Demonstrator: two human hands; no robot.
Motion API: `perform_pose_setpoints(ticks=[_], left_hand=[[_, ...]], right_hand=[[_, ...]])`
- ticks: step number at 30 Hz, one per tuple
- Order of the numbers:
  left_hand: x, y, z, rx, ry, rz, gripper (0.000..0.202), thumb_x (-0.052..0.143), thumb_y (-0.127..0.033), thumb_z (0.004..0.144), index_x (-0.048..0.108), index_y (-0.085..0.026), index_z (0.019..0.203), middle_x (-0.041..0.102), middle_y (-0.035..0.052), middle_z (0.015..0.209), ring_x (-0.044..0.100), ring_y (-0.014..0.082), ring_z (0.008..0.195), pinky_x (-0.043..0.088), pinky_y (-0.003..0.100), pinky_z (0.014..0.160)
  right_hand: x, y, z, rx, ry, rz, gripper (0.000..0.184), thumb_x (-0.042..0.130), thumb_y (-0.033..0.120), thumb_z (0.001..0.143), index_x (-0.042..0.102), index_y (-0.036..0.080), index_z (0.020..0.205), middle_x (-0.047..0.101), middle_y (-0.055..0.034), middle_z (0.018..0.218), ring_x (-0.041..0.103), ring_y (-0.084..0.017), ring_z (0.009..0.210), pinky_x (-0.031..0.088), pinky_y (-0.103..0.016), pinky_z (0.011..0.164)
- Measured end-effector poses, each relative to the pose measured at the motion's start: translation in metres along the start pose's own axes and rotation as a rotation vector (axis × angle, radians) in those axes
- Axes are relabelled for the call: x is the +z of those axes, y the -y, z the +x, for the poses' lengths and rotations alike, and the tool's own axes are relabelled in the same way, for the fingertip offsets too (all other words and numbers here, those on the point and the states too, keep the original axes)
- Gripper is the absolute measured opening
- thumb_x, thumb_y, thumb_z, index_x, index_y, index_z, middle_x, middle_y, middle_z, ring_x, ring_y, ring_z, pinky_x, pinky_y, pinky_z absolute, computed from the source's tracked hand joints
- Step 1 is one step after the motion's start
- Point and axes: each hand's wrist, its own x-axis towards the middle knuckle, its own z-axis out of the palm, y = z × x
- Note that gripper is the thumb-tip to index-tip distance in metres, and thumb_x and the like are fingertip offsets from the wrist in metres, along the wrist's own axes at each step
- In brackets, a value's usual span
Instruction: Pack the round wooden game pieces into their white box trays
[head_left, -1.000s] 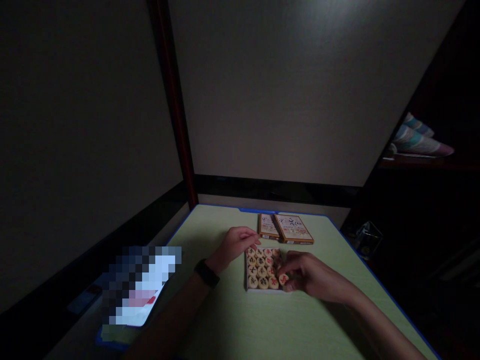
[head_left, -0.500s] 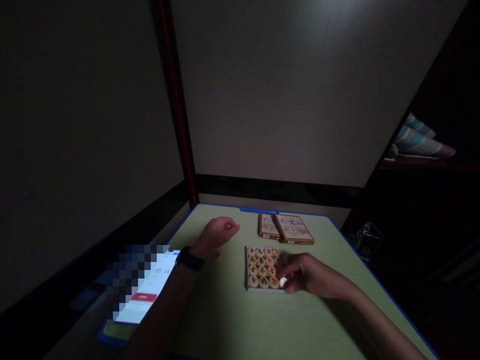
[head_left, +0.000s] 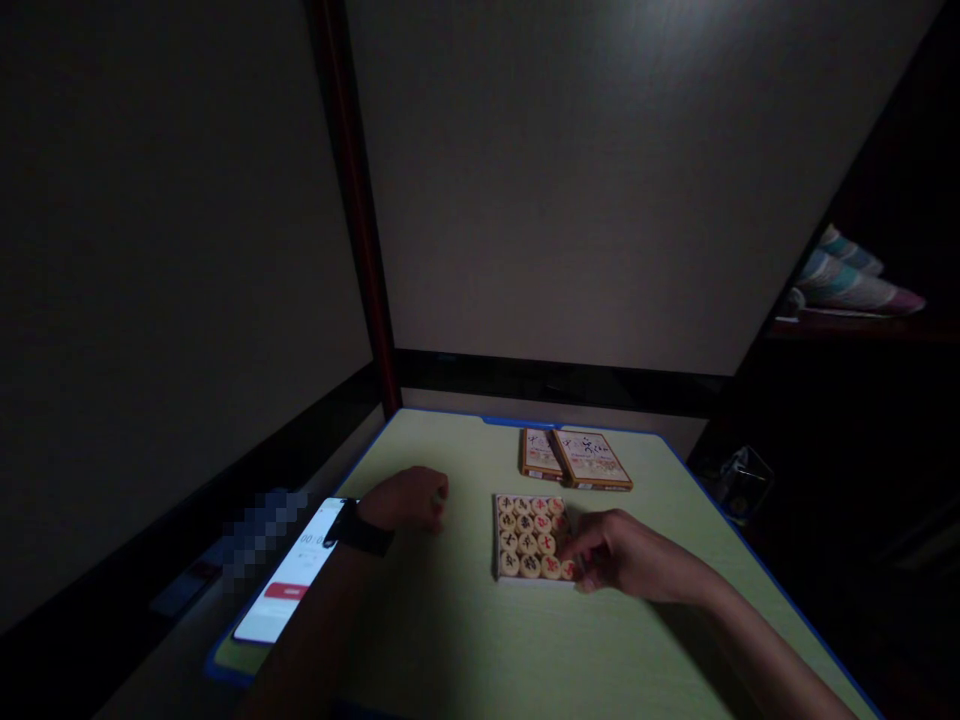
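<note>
A shallow white tray (head_left: 496,540) on the green table (head_left: 480,620) holds several round wooden chess pieces (head_left: 525,530) with red and black characters, packed in rows. My right hand (head_left: 622,553) rests at the tray's right edge, its fingertips pinched on a piece at the near right corner (head_left: 568,569). My left hand (head_left: 409,498), with a dark band on the wrist, lies curled in a loose fist on the table left of the tray; whether it holds anything is hidden.
Two orange-rimmed box halves (head_left: 577,458) lie behind the tray near the table's far edge. A lit phone (head_left: 289,585) sits at the table's left edge by my left forearm. A red post (head_left: 360,220) rises behind. Folded cloth (head_left: 851,280) lies on a dark shelf at right.
My left hand left the tray's top left corner, swung left and came down as a fist on the table. My right hand set its piece lower into the tray's near right corner.
</note>
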Motion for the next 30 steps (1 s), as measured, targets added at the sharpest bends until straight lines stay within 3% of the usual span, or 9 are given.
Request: perform_pose_setpoints(ticks=[8, 14, 17, 20, 23, 25, 28, 30], left_hand=[[0.01, -0.007, 0.006, -0.029, -0.084, 0.02, 0.011, 0.054, -0.013, 0.073, 0.064, -0.016, 0.079, 0.068, 0.0073, 0.091, 0.061, 0.0207, 0.088, 0.045, 0.029, 0.076], [0.015, -0.013, 0.016, 0.078, -0.239, 0.073, 0.014, 0.047, -0.008, 0.079, 0.06, -0.015, 0.078, 0.065, 0.0086, 0.089, 0.058, 0.0196, 0.087, 0.046, 0.031, 0.081], [0.011, -0.031, 0.024, 0.208, -0.385, -0.012, 0.013, 0.049, -0.009, 0.08, 0.061, -0.015, 0.08, 0.066, 0.008, 0.089, 0.059, 0.0187, 0.086, 0.047, 0.031, 0.085], [0.008, -0.063, 0.031, 0.368, -0.448, -0.204, 0.011, 0.06, -0.014, 0.077, 0.065, -0.015, 0.086, 0.067, 0.0059, 0.089, 0.06, 0.0195, 0.09, 0.047, 0.032, 0.088], [0.013, -0.094, 0.035, 0.445, -0.307, -0.583, 0.022, 0.066, -0.016, 0.073, 0.065, -0.016, 0.095, 0.067, 0.0022, 0.083, 0.062, 0.0151, 0.077, 0.05, 0.026, 0.073], [0.02, -0.106, 0.037, 0.455, -0.187, -0.861, 0.036, 0.072, -0.016, 0.069, 0.062, -0.016, 0.104, 0.067, 0.0016, 0.084, 0.063, 0.0132, 0.072, 0.049, 0.024, 0.064], [0.031, -0.109, 0.04, 0.45, -0.03, -1.138, 0.061, 0.083, -0.016, 0.057, 0.058, -0.017, 0.113, 0.065, 0.0009, 0.083, 0.062, 0.0125, 0.072, 0.048, 0.023, 0.064], [0.037, -0.105, 0.042, 0.435, 0.04, -1.214, 0.067, 0.087, -0.016, 0.051, 0.059, -0.016, 0.112, 0.063, 0.0002, 0.082, 0.061, 0.0122, 0.073, 0.048, 0.024, 0.067]], right_hand=[[0.002, -0.007, 0.002, 0.003, -0.142, -0.085, 0.019, 0.069, 0.016, 0.073, 0.075, 0.015, 0.09, 0.059, 0.0015, 0.067, 0.052, -0.012, 0.062, 0.038, -0.022, 0.056], [-0.001, 0.003, 0.001, -0.037, -0.176, -0.084, 0.012, 0.065, 0.019, 0.079, 0.075, 0.015, 0.084, 0.058, 0.0004, 0.066, 0.052, -0.013, 0.062, 0.039, -0.023, 0.056], [0.001, 0.004, 0.002, -0.041, -0.244, -0.081, 0.016, 0.064, 0.026, 0.082, 0.075, 0.017, 0.089, 0.057, 0.0008, 0.065, 0.052, -0.013, 0.059, 0.04, -0.024, 0.055], [0.006, 0.003, 0.005, -0.071, -0.396, -0.056, 0.029, 0.063, 0.028, 0.084, 0.072, 0.018, 0.109, 0.065, -0.0018, 0.075, 0.059, -0.016, 0.067, 0.047, -0.026, 0.063], [0.011, 0.0, 0.008, -0.134, -0.517, -0.066, 0.044, 0.063, 0.028, 0.084, 0.062, 0.02, 0.128, 0.071, -0.0065, 0.095, 0.064, -0.019, 0.078, 0.051, -0.03, 0.072], [0.011, -0.001, 0.009, -0.179, -0.522, -0.094, 0.043, 0.063, 0.028, 0.085, 0.062, 0.022, 0.128, 0.072, -0.009, 0.103, 0.066, -0.02, 0.083, 0.052, -0.031, 0.075], [0.009, 0.002, 0.007, -0.222, -0.451, -0.127, 0.032, 0.06, 0.027, 0.089, 0.069, 0.023, 0.119, 0.073, -0.0098, 0.106, 0.068, -0.022, 0.09, 0.052, -0.032, 0.079], [0.008, 0.006, 0.005, -0.228, -0.396, -0.122, 0.029, 0.059, 0.026, 0.09, 0.07, 0.023, 0.116, 0.074, -0.0088, 0.105, 0.068, -0.022, 0.091, 0.051, -0.03, 0.08]])
